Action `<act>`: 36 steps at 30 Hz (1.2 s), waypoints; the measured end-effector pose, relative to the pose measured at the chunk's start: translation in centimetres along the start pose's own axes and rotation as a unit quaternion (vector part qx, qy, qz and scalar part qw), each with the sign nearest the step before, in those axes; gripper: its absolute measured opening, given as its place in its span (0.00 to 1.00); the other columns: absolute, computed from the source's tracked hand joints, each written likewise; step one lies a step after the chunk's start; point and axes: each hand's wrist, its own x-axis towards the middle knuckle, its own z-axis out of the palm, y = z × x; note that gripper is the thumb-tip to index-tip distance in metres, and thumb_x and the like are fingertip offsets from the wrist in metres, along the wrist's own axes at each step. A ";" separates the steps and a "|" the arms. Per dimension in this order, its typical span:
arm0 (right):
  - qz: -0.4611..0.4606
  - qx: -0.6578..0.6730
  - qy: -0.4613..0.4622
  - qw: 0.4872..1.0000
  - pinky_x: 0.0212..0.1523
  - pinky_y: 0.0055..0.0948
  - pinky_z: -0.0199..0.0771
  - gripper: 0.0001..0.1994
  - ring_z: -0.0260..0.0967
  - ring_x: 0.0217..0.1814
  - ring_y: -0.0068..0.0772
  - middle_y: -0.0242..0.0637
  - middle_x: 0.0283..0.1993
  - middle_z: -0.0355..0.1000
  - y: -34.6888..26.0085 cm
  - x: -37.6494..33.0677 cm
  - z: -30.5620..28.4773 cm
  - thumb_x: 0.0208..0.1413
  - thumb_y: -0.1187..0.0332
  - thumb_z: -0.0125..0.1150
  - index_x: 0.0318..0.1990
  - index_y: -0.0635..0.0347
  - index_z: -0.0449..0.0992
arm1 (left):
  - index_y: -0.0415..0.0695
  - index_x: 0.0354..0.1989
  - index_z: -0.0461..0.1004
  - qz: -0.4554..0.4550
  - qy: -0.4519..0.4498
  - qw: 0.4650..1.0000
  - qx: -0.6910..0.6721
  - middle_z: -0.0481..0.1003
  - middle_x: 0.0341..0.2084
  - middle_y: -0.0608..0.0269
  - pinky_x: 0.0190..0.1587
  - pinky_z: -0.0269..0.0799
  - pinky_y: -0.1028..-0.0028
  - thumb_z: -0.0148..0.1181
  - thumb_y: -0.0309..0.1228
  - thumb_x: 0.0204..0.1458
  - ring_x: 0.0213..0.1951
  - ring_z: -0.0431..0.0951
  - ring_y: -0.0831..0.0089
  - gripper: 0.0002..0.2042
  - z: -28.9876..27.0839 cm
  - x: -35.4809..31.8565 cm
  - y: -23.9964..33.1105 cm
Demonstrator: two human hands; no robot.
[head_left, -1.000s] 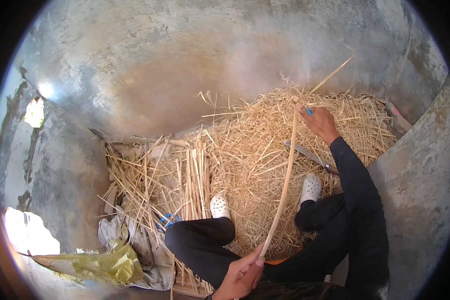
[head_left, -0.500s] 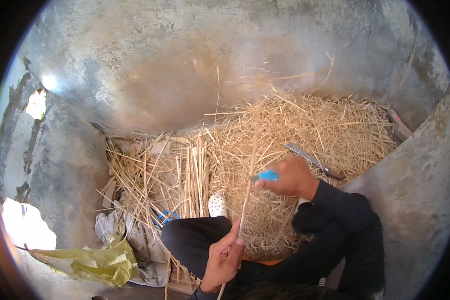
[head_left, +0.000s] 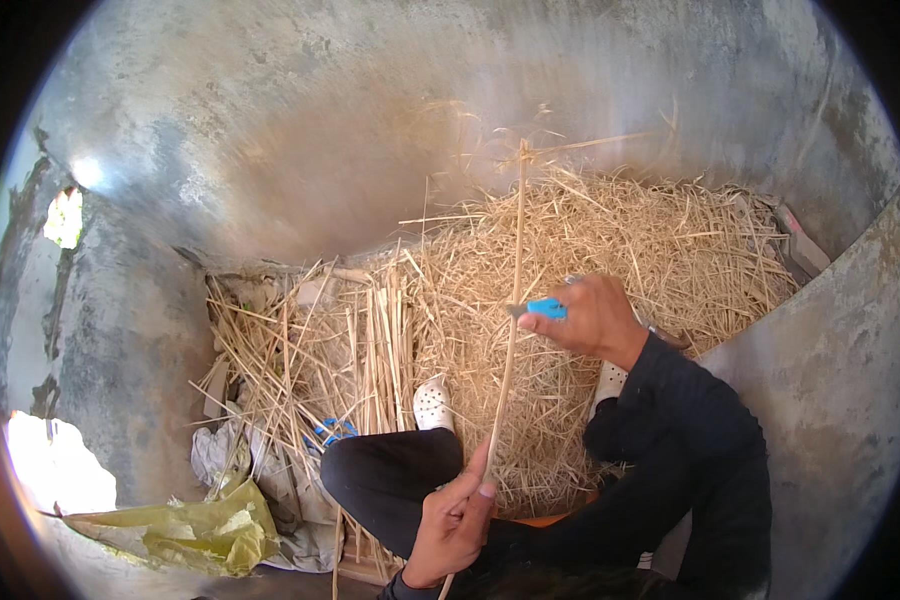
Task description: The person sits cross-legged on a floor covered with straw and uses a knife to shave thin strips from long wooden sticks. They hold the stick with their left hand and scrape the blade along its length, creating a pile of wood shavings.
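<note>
A long, thin bamboo strip [head_left: 518, 240] runs up from my lap toward the far wall. My left hand [head_left: 452, 525] pinches it low down, near my left knee, and its lower end passes beneath that hand. In my right hand [head_left: 595, 315] is a small knife with a blue handle [head_left: 544, 309]. Its short dark blade meets the strip around mid-length; my fingers cover part of the handle. Thin curled shavings [head_left: 545, 137] show at the strip's far end. Behind my right wrist lies a second knife [head_left: 670, 338], mostly hidden.
Loose straw-like shavings [head_left: 660, 240] are heaped ahead and to the right. Cut strips [head_left: 382, 340] lie in a bundle left of my white clog [head_left: 432, 405], with more scattered beyond. A yellow-green sack [head_left: 190, 530] lies at lower left. Concrete walls [head_left: 350, 130] enclose the space.
My right hand and the blue-handled knife have moved farther up the strip, away from me. The strip stands slightly more to the right. My left hand keeps its hold.
</note>
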 end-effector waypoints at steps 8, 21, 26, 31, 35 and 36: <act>0.011 0.052 0.005 0.999 0.16 0.35 0.64 0.32 0.64 0.11 0.36 0.35 0.11 0.66 1.1 -0.7 1.7 0.51 0.32 0.50 0.17 0.53 0.77 | 0.41 0.67 0.55 -0.021 -0.004 0.999 0.028 0.63 0.19 0.77 0.22 0.51 0.87 0.46 0.25 0.63 0.21 0.56 0.93 0.23 0.0 -0.6 0.2; -0.006 0.030 0.014 0.999 0.16 0.39 0.60 0.40 0.61 0.10 0.37 0.38 0.08 0.60 0.6 -0.4 1.8 0.51 0.26 0.39 0.14 0.57 0.74 | 0.36 0.66 0.56 -0.030 0.006 0.999 0.012 0.63 0.16 0.79 0.19 0.48 0.87 0.47 0.25 0.62 0.17 0.56 0.92 0.23 0.2 -1.1 0.5; 0.027 0.046 0.008 0.999 0.14 0.39 0.58 0.41 0.59 0.10 0.37 0.37 0.08 0.60 1.6 0.3 2.0 0.51 0.26 0.41 0.14 0.59 0.73 | 0.37 0.66 0.57 -0.003 -0.002 0.998 0.069 0.63 0.15 0.78 0.19 0.49 0.86 0.47 0.25 0.62 0.17 0.56 0.92 0.23 0.3 -1.5 -0.9; 0.179 0.010 0.064 0.982 0.16 0.38 0.59 0.41 0.58 0.12 0.33 0.34 0.08 0.56 8.8 2.6 1.9 0.53 0.27 0.40 0.11 0.61 0.68 | 0.41 0.61 0.66 0.151 -0.054 0.980 0.114 0.61 0.15 0.75 0.19 0.54 0.82 0.51 0.34 0.63 0.17 0.58 0.86 0.20 0.5 -2.4 -1.6; 0.269 -0.018 0.030 0.963 0.16 0.38 0.58 0.39 0.58 0.12 0.32 0.30 0.08 0.55 11.4 3.0 0.1 0.54 0.30 0.44 0.11 0.59 0.66 | 0.40 0.65 0.59 -0.003 -0.058 0.998 0.026 0.60 0.13 0.76 0.18 0.52 0.84 0.48 0.29 0.63 0.14 0.56 0.88 0.22 0.6 -3.2 -1.8; 0.245 -0.013 0.010 0.969 0.15 0.38 0.58 0.39 0.58 0.12 0.31 0.30 0.08 0.55 10.3 2.9 0.6 0.54 0.30 0.43 0.11 0.59 0.67 | 0.39 0.66 0.57 -0.086 -0.050 0.994 -0.039 0.59 0.12 0.77 0.18 0.50 0.85 0.46 0.27 0.63 0.13 0.55 0.90 0.22 0.5 -3.3 -1.4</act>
